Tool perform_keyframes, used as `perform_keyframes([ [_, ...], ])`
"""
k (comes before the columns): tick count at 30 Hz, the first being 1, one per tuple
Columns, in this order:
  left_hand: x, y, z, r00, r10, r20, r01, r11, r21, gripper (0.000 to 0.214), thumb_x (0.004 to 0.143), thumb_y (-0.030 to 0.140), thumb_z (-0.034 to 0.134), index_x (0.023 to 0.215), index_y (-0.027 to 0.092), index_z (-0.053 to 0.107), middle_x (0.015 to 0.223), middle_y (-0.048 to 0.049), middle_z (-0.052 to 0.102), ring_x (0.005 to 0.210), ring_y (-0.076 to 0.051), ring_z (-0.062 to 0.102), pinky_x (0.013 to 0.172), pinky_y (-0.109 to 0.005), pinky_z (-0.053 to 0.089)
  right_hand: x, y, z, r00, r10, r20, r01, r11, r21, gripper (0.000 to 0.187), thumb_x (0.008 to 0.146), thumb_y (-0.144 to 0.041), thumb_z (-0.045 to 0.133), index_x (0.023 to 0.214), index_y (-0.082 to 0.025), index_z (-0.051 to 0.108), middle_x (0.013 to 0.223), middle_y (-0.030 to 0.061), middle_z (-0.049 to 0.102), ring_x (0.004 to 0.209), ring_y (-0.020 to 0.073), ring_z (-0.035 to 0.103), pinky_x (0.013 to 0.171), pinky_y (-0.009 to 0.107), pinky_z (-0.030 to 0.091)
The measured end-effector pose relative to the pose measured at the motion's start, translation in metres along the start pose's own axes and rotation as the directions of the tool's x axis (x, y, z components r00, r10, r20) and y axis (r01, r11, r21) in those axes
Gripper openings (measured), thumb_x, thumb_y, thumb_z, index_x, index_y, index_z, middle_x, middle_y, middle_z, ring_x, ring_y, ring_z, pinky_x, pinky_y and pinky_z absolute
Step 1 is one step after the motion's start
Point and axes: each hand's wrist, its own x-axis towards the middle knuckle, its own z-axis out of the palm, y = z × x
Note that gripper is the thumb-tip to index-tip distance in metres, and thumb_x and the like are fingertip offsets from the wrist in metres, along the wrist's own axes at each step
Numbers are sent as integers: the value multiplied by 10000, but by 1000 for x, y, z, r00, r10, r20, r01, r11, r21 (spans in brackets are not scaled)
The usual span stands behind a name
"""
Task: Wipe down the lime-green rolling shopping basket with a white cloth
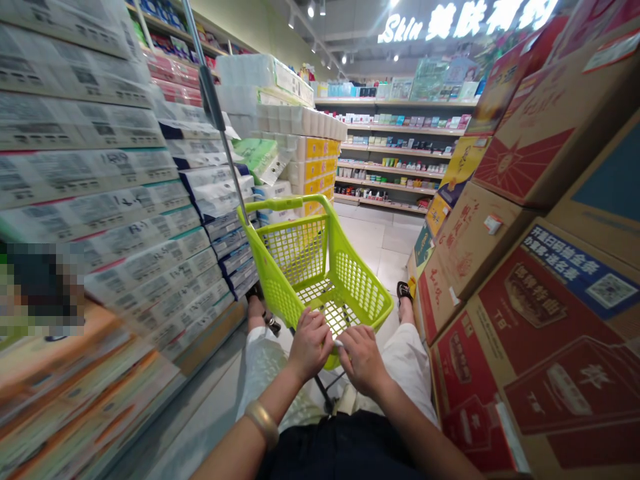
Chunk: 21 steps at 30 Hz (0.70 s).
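In front of me stands a lime-green rolling shopping basket [357, 287] with perforated walls; nothing lies in the visible part of its bottom. My left hand [311, 341], below a gold bangle [263, 423], is closed with its fingers curled over the near rim. Beside it, my right hand [361, 355] also grips that rim, thumb towards the left hand. A small white bit shows between the two hands, too small to name. The basket's green carrying handle [287, 203] rests at the far side, and a long grey pull rod [213, 100] rises at the left.
Stacked packs of paper goods [100, 120] line the left side, with toilet roll packs [305, 123] farther back. Printed cardboard cartons [560, 320] rise close on my right. Pale floor tiles [367, 233] lead to shelves of small boxes [400, 137] under a lit sign.
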Motion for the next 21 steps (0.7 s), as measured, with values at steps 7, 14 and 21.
perform_keyframes([
  [7, 0, -3, 0, 1000, 1, 0, -1, 1000, -29, 253, 869, 185, 430, 645, 212, 544, 759, -17, 568, 948, -196, 533, 1077, -484, 346, 5, 69, -19, 997, 38, -65, -41, 998, -57, 213, 915, -206, 361, 772, -209, 517, 783, 41, 541, 807, 197, 463, 810, 334, 354],
  [14, 2, -1, 5, 1000, -2, -2, 2, 1000, -6, 234, 853, 176, 440, 645, 211, 540, 773, -25, 571, 970, -206, 526, 1068, -488, 356, 3, 23, 1, 978, 158, -139, -172, 981, -92, 201, 921, -213, 380, 794, -215, 536, 802, 42, 534, 850, 212, 449, 866, 372, 330],
  [21, 3, -4, 0, 1000, 3, 29, -3, 1000, -5, 234, 866, 192, 431, 660, 213, 538, 762, -19, 571, 965, -200, 531, 1077, -480, 346, 4, 18, -3, 999, -42, 13, 42, 999, -33, 161, 919, -226, 411, 836, -211, 548, 824, 36, 563, 842, 194, 467, 827, 338, 341],
])
